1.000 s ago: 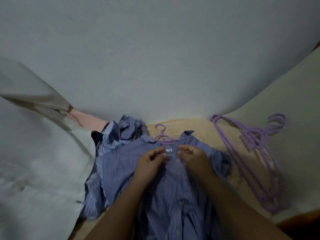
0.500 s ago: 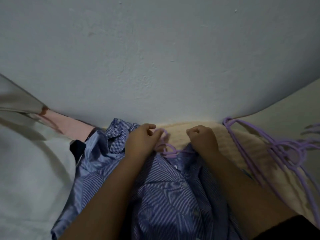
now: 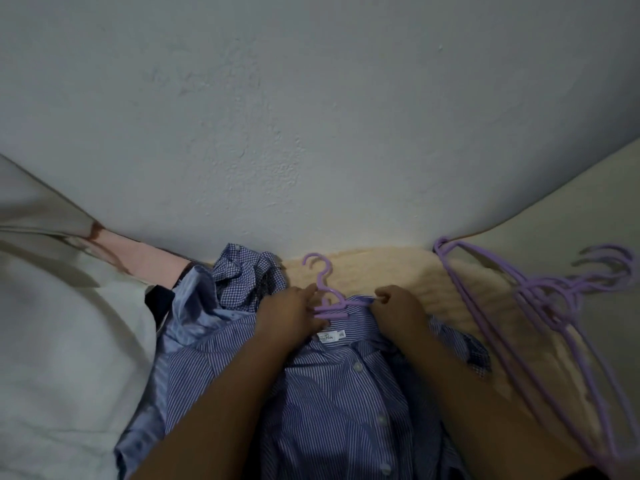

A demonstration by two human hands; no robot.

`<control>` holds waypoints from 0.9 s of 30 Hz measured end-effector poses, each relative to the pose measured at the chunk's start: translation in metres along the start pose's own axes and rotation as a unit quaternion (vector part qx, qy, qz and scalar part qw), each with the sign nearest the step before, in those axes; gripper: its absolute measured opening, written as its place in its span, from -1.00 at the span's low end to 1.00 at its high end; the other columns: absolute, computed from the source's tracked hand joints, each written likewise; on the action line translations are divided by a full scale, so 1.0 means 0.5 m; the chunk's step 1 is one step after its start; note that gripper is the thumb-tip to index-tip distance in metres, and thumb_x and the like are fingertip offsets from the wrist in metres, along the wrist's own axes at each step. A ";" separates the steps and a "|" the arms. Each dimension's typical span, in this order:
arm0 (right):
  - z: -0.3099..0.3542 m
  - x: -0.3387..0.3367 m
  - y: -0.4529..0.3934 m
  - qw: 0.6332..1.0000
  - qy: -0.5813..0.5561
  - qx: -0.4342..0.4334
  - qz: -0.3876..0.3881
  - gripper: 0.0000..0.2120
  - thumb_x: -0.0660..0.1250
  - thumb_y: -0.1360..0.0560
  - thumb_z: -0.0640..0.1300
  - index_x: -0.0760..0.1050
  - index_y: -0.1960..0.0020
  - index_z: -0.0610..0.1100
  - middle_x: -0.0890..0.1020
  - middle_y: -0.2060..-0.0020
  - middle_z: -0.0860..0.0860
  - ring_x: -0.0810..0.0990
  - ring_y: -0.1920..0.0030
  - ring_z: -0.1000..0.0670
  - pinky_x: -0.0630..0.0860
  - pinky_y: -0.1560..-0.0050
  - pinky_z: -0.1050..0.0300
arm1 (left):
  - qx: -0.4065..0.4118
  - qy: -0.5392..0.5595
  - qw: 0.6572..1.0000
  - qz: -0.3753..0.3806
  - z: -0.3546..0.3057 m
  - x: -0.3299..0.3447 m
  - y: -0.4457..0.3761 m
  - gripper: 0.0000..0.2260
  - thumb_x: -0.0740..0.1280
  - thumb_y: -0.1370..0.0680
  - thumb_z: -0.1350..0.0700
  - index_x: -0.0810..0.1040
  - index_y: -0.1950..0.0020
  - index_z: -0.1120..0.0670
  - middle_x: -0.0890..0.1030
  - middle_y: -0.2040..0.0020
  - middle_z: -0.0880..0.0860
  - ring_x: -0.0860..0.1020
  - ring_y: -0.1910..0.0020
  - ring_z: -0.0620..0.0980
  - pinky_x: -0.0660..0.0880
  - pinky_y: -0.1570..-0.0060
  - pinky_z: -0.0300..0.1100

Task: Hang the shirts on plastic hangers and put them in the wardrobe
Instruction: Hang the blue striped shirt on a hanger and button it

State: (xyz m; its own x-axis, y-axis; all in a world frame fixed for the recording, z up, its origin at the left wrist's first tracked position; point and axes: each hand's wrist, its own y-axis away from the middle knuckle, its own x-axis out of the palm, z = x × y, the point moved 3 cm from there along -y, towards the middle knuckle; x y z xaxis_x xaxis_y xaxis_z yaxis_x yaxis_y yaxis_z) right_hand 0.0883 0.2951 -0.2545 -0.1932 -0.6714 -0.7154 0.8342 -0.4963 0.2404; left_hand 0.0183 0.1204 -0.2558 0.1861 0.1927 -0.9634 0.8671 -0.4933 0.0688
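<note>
The person is seating a purple hanger (image 3: 327, 299) in the collar of the striped shirt (image 3: 339, 393), which is lying on the bed (image 3: 398, 268) at six o'clock. The left hand (image 3: 289, 315) is pinching the hanger's neck; the right hand (image 3: 398, 306) is gripping the collar edge. Spare hangers (image 3: 540, 306) are waiting at three o'clock and more shirts (image 3: 239, 278) at ten. Nothing seems hung yet; no wardrobe is in sight.

L hand (image 3: 289, 315) grips purple plastic hanger (image 3: 327, 299) at collar of blue striped button shirt (image 3: 332, 403); R hand (image 3: 398, 306) pinches collar edge. Spare purple plastic hangers (image 3: 540, 323) lie near, to the right.
</note>
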 end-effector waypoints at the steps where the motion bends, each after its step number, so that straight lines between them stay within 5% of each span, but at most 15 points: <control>1: 0.006 -0.013 0.013 1.000 -0.015 -0.010 -0.010 -0.63 0.24 -0.51 -0.22 0.46 -0.30 -0.21 0.53 -0.24 -0.16 0.50 -0.22 -0.14 0.42 -0.15 0.09 | 0.012 -0.010 0.999 -0.029 -0.005 -0.013 0.007 -0.35 0.39 -0.43 -0.20 0.32 -0.47 -0.09 0.54 -0.26 -0.02 0.50 -0.24 0.01 0.39 -0.16 -0.14; 8: 0.086 -0.131 0.120 0.993 -0.059 -0.076 -0.073 -0.60 0.27 -0.46 -0.20 0.47 -0.29 -0.13 0.52 -0.23 -0.13 0.52 -0.17 -0.14 0.45 -0.17 0.06 | 0.095 0.005 0.963 -0.254 -0.064 -0.166 0.090 -0.43 0.40 -0.24 -0.13 0.62 -0.21 0.07 0.68 0.07 0.04 0.61 0.16 0.13 0.50 0.20 -0.07; 13: 0.185 -0.261 0.248 0.969 -0.028 -0.164 -0.181 -0.80 0.23 -0.52 -0.10 0.60 0.00 -0.12 0.61 0.01 -0.06 0.55 0.05 -0.09 0.43 0.11 0.14 | 0.123 -0.019 0.913 -0.388 -0.121 -0.322 0.197 -0.46 0.30 -0.32 -0.23 0.63 -0.19 0.02 0.67 0.05 -0.04 0.60 0.06 0.08 0.43 0.17 -0.07; 16: 0.249 -0.344 0.331 0.950 -0.028 -0.206 -0.234 -0.79 0.20 -0.53 -0.11 0.50 0.24 -0.12 0.53 0.30 0.01 0.49 0.25 -0.05 0.32 0.35 0.14 | 0.102 -0.015 0.904 -0.414 -0.149 -0.415 0.253 -0.43 0.49 -0.27 -0.16 0.58 -0.26 -0.04 0.67 -0.04 -0.05 0.57 -0.12 0.12 0.39 0.01 0.01; 21: 0.321 -0.445 0.474 0.865 -0.181 -0.313 -0.349 -0.84 0.22 -0.54 -0.18 0.51 0.15 -0.20 0.54 0.25 -0.03 0.46 0.28 0.05 0.31 0.36 0.23 | 0.044 0.017 0.910 -0.413 -0.192 -0.574 0.339 -0.36 0.42 -0.41 -0.20 0.32 -0.45 -0.20 0.50 -0.34 -0.12 0.23 -0.46 0.05 0.14 -0.23 -0.08; 24: 0.350 -0.480 0.544 0.823 -0.233 -0.362 -0.371 -0.89 0.23 -0.55 -0.17 0.49 0.11 -0.15 0.54 0.19 -0.05 0.49 0.21 -0.01 0.38 0.31 0.24 | 0.057 0.005 0.897 -0.439 -0.222 -0.658 0.393 -0.35 0.42 -0.41 -0.21 0.30 -0.47 -0.18 0.51 -0.33 -0.10 0.28 -0.43 0.06 0.20 -0.24 -0.05; 27: 0.372 -0.519 0.592 0.826 -0.210 -0.386 -0.354 -0.87 0.24 -0.55 -0.14 0.49 0.13 -0.14 0.55 0.18 -0.04 0.50 0.18 -0.02 0.38 0.28 0.25 | 0.087 0.051 0.875 -0.474 -0.241 -0.716 0.448 -0.36 0.50 -0.37 -0.13 0.40 -0.42 -0.16 0.59 -0.20 -0.05 0.49 -0.21 0.03 0.40 -0.19 -0.03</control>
State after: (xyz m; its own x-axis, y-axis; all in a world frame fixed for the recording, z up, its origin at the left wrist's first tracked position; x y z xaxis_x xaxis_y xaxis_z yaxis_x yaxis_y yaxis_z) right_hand 0.2896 0.2201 0.1243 -0.8005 -0.5752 -0.1684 0.4850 -0.4566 -0.7459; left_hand 0.2018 0.0433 0.1356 -0.5303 0.6560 -0.5371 0.5718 -0.1911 -0.7978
